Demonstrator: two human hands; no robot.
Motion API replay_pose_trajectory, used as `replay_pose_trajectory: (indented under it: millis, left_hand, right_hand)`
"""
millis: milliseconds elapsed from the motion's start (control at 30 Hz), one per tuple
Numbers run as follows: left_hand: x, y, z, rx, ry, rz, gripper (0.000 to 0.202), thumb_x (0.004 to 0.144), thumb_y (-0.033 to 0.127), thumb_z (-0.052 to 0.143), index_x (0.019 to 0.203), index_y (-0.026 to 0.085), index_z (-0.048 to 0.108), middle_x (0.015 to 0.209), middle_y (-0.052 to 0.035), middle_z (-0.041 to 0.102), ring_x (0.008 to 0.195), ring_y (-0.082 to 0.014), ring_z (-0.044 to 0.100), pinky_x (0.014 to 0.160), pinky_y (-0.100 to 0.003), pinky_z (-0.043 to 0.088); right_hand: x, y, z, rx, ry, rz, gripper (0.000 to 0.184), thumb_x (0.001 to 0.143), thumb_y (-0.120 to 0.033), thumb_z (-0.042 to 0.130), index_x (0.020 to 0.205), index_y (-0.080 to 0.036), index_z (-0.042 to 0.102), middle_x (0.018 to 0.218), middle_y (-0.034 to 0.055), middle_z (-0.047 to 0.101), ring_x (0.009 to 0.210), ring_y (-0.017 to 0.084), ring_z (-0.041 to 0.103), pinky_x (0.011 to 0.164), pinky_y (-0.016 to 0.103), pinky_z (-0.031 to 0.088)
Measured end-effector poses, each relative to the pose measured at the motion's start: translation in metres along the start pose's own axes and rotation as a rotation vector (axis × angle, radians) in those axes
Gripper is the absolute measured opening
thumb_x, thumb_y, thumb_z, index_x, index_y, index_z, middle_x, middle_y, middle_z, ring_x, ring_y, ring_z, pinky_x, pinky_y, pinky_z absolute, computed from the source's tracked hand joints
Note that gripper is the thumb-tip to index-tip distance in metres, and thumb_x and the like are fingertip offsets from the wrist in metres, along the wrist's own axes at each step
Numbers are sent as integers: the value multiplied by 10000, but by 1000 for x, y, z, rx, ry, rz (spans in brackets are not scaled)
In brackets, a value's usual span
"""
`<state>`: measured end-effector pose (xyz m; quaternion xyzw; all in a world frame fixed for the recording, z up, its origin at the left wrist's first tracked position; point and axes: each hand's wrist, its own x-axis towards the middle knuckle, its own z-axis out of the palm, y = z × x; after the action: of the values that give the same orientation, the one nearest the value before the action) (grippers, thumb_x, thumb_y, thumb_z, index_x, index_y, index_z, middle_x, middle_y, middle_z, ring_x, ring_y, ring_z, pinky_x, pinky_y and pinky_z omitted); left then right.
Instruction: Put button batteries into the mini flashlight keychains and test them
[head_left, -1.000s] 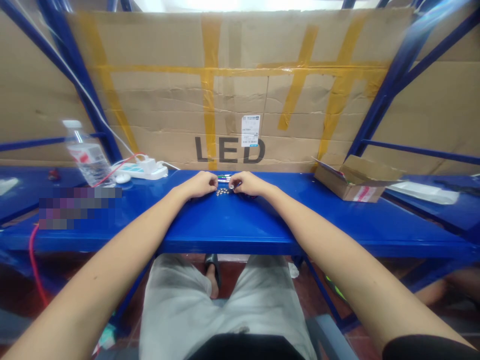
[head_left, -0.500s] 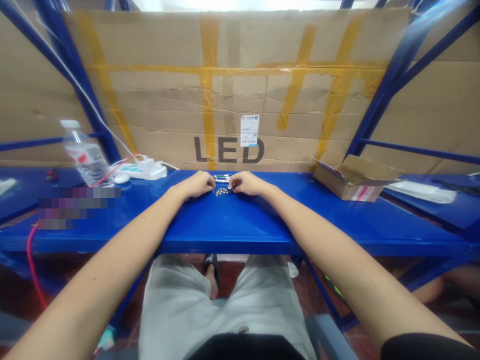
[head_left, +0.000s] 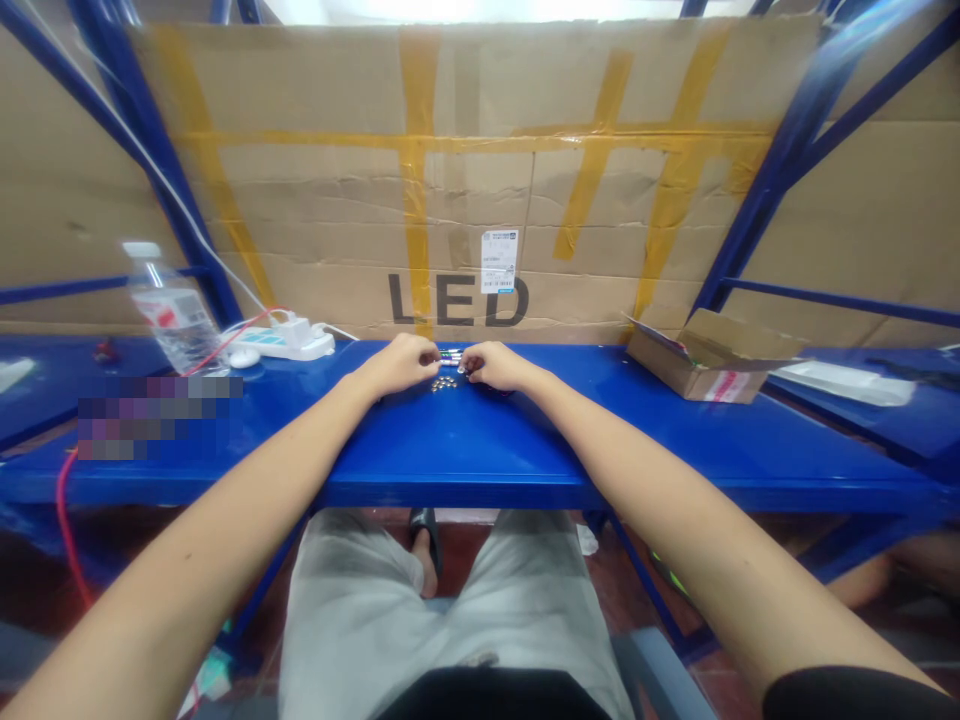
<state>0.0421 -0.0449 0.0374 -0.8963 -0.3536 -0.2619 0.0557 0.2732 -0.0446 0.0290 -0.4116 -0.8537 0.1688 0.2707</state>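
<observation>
Both hands rest over the far part of the blue table (head_left: 457,440). My left hand (head_left: 405,363) has its thumb and fingers pinched together at the left ends of some slim, shiny, multicoloured sticks (head_left: 451,356). Whether it grips one of them I cannot tell. Opposite it, my right hand (head_left: 491,366) is closed in a pinch on a small shiny piece (head_left: 462,370), too tiny to name. Between the hands, nearer to me than the sticks, lies a group of several small silvery pieces (head_left: 444,383).
An opened cardboard box (head_left: 694,370) stands on the right, with a white tray (head_left: 844,383) beyond it. To the left are a water bottle (head_left: 176,320), a white power strip (head_left: 289,340) and a red cable (head_left: 66,530). A large cardboard sheet (head_left: 337,220) closes off the back.
My left hand has shifted slightly right and away from me, towards the sticks. The right hand stays almost in place, its fingers turned a little.
</observation>
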Motion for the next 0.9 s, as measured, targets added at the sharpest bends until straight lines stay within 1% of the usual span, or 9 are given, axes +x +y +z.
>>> replay_pose_trajectory:
  millis: [67,100,233,367,500,633,733,800,900]
  left_hand:
    - [3,13,0,4,147,89,194,882,251,579,900,179,758,867,-64,765,769,-179,674,749,-289,497]
    - [4,18,1,-1,175,127,196,897,249,573,926,178,754,878,-62,764,775,-175,673,755,-287,500]
    - [6,26,9,13,206,231,208,938,217,550,1008,177,742,905,-76,750,818,-177,673,783,-299,515]
    - [6,21,17,46,218,251,231,972,217,527,1068,176,733,916,-86,731,841,-180,671,793,-308,522]
    - [7,18,18,42,222,260,241,980,215,524,1097,172,730,940,-96,731,849,-183,676,799,-315,527]
    - [8,21,15,22,211,232,238,958,211,556,1126,176,721,973,-92,742,878,-191,681,826,-324,527]
    - [7,20,10,10,188,146,232,927,196,571,1102,173,721,976,-83,747,872,-196,678,828,-328,523]
    - [5,16,7,3,123,84,231,906,168,554,1054,169,731,965,-80,751,867,-204,678,822,-333,519]
    - [2,8,5,-10,-30,24,235,888,162,533,974,175,751,967,-78,759,884,-218,682,824,-337,513]
  right_hand:
    - [1,1,-1,-17,46,-7,242,695,30,634,831,-160,698,805,14,719,763,148,635,720,243,461]
    - [1,1,-2,-19,70,-13,246,695,32,624,831,-158,699,808,15,721,776,151,638,728,244,459]
    - [2,-1,-3,28,143,-47,237,702,17,606,838,-153,701,832,24,732,797,160,642,745,252,459]
    - [2,-4,-3,77,156,-79,218,702,7,606,835,-137,701,839,34,732,806,168,648,757,263,463]
    - [3,-3,-2,93,164,-86,188,703,0,611,809,-133,692,824,34,728,803,169,649,761,274,471]
    - [5,0,-2,125,184,-83,200,685,0,619,807,-145,686,812,25,721,798,165,652,767,281,490]
    - [6,2,-1,164,206,-56,221,668,6,623,812,-149,686,809,25,716,803,166,656,790,298,506]
    - [5,2,-1,240,194,-3,202,668,5,639,797,-148,668,781,21,701,772,161,651,782,305,519]
    - [2,1,-2,493,86,116,132,715,-47,682,780,-148,627,738,26,677,721,156,651,747,310,551]
